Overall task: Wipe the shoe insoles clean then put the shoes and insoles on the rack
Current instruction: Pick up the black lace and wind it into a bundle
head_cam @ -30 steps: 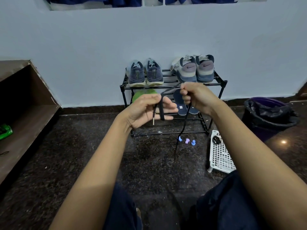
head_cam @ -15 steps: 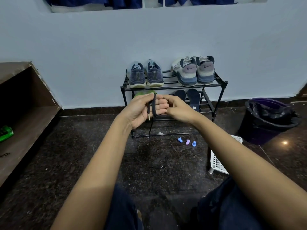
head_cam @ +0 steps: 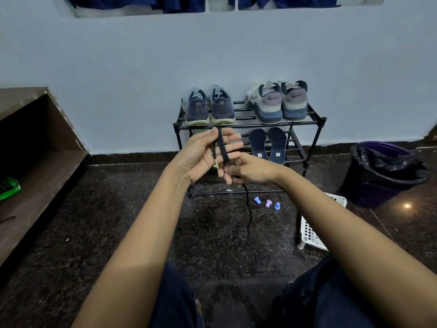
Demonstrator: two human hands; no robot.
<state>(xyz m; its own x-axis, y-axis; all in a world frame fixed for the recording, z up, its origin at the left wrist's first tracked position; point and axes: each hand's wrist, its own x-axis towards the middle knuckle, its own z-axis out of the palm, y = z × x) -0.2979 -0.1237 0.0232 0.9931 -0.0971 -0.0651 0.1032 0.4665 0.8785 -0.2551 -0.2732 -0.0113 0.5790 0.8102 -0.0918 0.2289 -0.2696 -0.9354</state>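
A black two-tier rack [head_cam: 314, 119] stands against the wall. On its top shelf sit a pair of dark blue shoes [head_cam: 209, 107] and a pair of grey shoes [head_cam: 277, 101]. Two dark blue insoles [head_cam: 267, 144] lean on the lower shelf. In front of the rack my left hand [head_cam: 205, 155] is held palm up with straight fingers, and a black shoelace [head_cam: 222, 147] is wound round them. My right hand [head_cam: 250, 170] pinches the lace just below; its loose end [head_cam: 247, 216] hangs down to the floor.
A bin lined with a black bag [head_cam: 383, 171] stands at the right. A white plastic basket [head_cam: 312, 233] lies by my right forearm. Three small plastic caps [head_cam: 267, 203] lie on the dark floor. A brown wooden shelf [head_cam: 30, 176] with a green item [head_cam: 8, 188] is at the left.
My right hand has dropped from above the left fingers to below them, drawing the lace round. The lace's tail now hangs lower toward the floor.
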